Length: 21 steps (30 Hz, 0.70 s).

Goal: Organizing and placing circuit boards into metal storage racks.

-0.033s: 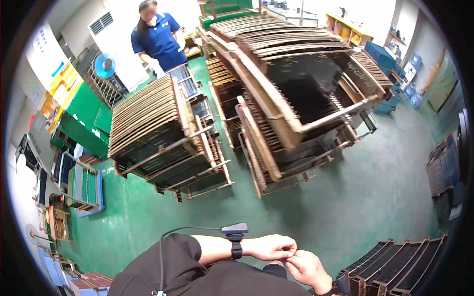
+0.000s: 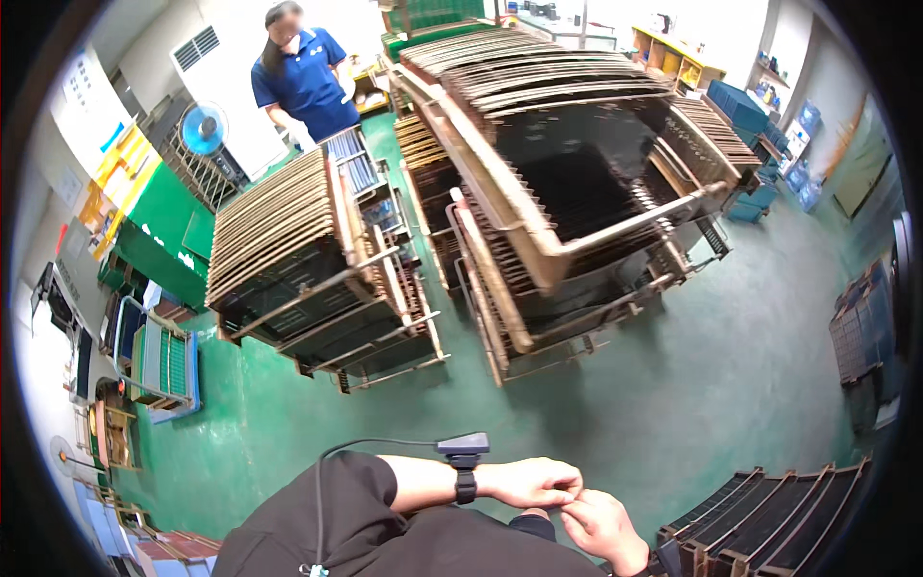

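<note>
Slightly leftward in view slides the big slatted rack [image 2: 495,192], while the left hand [image 2: 535,484] edges right! Fingers of it and the right hand [image 2: 604,527] press together; anything pinched, can't tell. Dark rack [image 2: 769,524] near the right wrist; both look loaded, neither gripped yet.

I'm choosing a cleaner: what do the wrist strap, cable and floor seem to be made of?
Strap: probably rubber or fabric; matte black, bending in a snug loop.
Cable: likely plastic-sheathed; dark grey and even, curving smoothly.
Floor: perhaps painted or resin-coated concrete; green, without visible tile joints, with glossy patches of reflected light.
</note>
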Motion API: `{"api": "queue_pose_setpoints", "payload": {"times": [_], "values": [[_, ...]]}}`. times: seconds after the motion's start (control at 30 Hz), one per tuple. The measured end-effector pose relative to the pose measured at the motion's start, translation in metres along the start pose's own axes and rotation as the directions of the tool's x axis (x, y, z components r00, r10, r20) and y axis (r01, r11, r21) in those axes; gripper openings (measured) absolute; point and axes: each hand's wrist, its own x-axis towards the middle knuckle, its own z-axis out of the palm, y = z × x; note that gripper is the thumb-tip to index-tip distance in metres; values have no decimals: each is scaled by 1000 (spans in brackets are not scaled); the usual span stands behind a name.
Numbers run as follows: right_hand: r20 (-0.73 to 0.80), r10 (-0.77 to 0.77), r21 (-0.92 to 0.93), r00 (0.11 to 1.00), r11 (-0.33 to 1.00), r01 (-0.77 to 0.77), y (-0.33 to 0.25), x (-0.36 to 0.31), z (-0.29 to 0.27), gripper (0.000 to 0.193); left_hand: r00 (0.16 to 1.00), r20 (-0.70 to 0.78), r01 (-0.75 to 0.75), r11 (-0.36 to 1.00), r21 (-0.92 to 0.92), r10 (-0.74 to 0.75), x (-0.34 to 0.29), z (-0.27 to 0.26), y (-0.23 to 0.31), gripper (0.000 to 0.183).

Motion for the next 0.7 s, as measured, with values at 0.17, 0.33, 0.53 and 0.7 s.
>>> {"api": "queue_pose_setpoints", "payload": {"times": [0.17, 0.33, 0.53, 0.7], "values": [[-47, 84, 3, 995, 996, -84, 75, -88, -113, 16, 982, 186, 57, 995, -76, -42, 166, 51, 21, 21], [-29, 20, -73, 999, 997, -22, 141, -117, -222, 17, 943, 332, 66, 989, -130, -20, 301, 61, 36, 22], [-4, 0, -158, 1000, 987, 0, 254, -131, -336, 14, 893, 449, 44, 997, -61, -12, 472, 43, 28, 19], [-105, 206, -186, 973, 957, -223, 354, -166, -447, 12, 838, 533, -145, 989, 5, 120, 663, 33, 40, 15]]}}
